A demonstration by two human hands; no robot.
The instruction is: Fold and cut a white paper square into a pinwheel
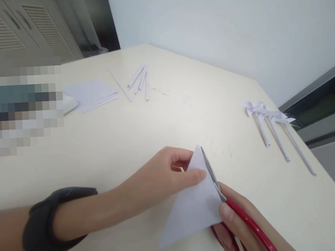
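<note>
My left hand (178,170) pinches a folded triangle of white paper (193,210), thumb on its upper face and fingers behind it. A black band (57,221) circles my left wrist. In my right hand (236,215) is a pair of scissors (251,222) with red handles and metal blades. The blades lie along the right edge of the paper, their tips close to its top corner. Whether the paper sits between the blades is hard to make out. Part of the lower handle is hidden behind my right fingers.
Paper pinwheels (270,114) on rolled sticks lie near the table's right edge. Several rolled paper tubes (142,80), a thin paper stick (119,85) and paper sheets (95,93) lie farther back. Small paper scraps (161,90) dot the white table (114,135). A wall (221,29) stands behind.
</note>
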